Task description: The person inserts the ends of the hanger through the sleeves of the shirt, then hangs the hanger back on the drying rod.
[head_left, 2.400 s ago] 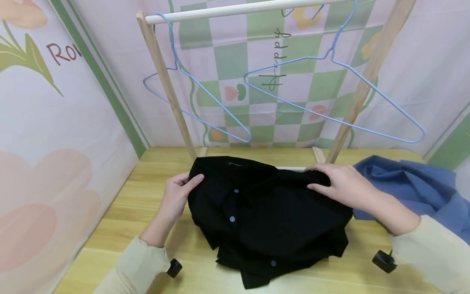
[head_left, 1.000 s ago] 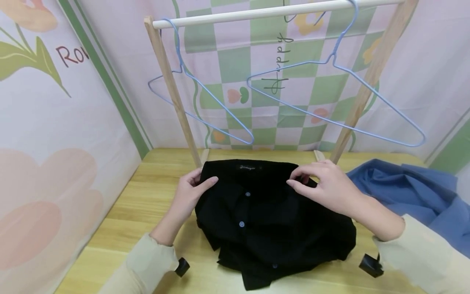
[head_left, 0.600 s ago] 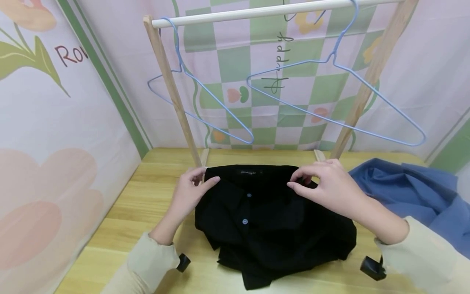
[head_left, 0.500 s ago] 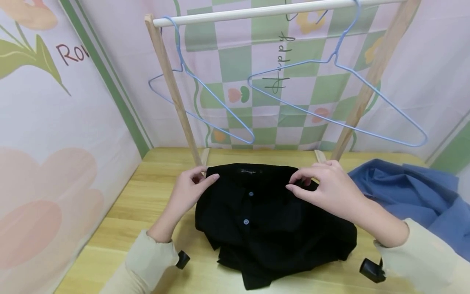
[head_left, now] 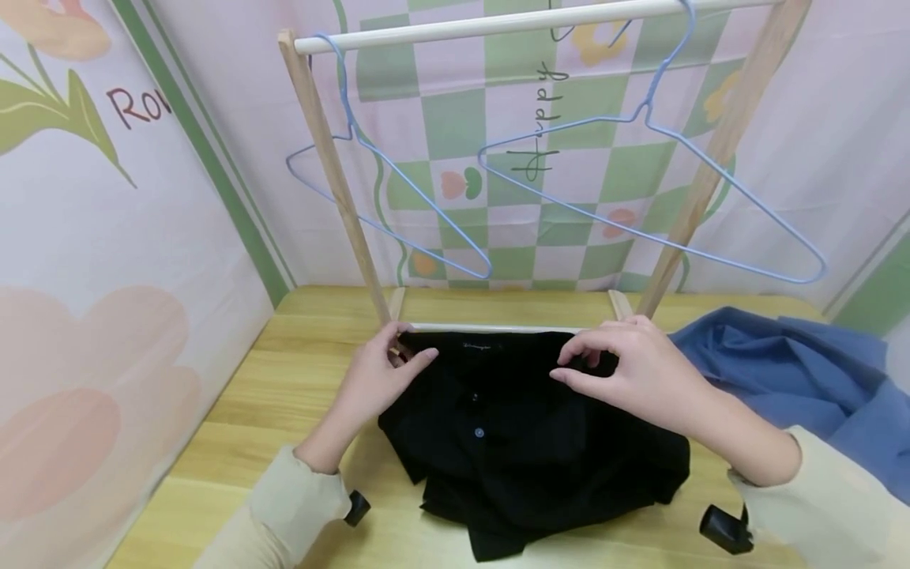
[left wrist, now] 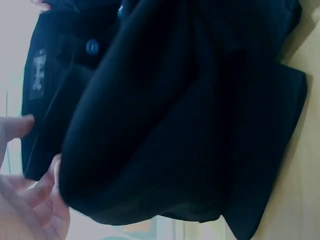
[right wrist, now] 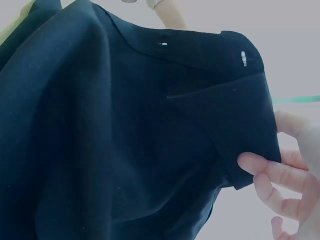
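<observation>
A black button-up shirt [head_left: 547, 466] lies bunched on the table, its collar raised toward me and its lower edges spread below. Small pale buttons run down its front, and a label [head_left: 482, 346] shows inside the neck. My left hand [head_left: 377, 375] pinches the collar's left end between thumb and fingers. At the opposite end, my right hand [head_left: 633, 371] pinches the collar. The right wrist view has the fingertips [right wrist: 252, 162] on the collar flap [right wrist: 235, 110]. Seen from the left wrist, the thumb [left wrist: 20, 127] is at the collar's edge, with fingers beneath the flap.
Behind the shirt stands a wooden rack with a white top rail [head_left: 483, 28]. Two blue wire hangers hang from it, a left hanger [head_left: 426, 197] and a right hanger [head_left: 597, 213]. Blue fabric [head_left: 803, 371] lies crumpled on the wooden table [head_left: 263, 379] at the right.
My right hand has moved left along the shirt's upper edge to the collar. My left hand has shifted slightly right. The collar has sunk a little, uncovering the rack's lower white bar.
</observation>
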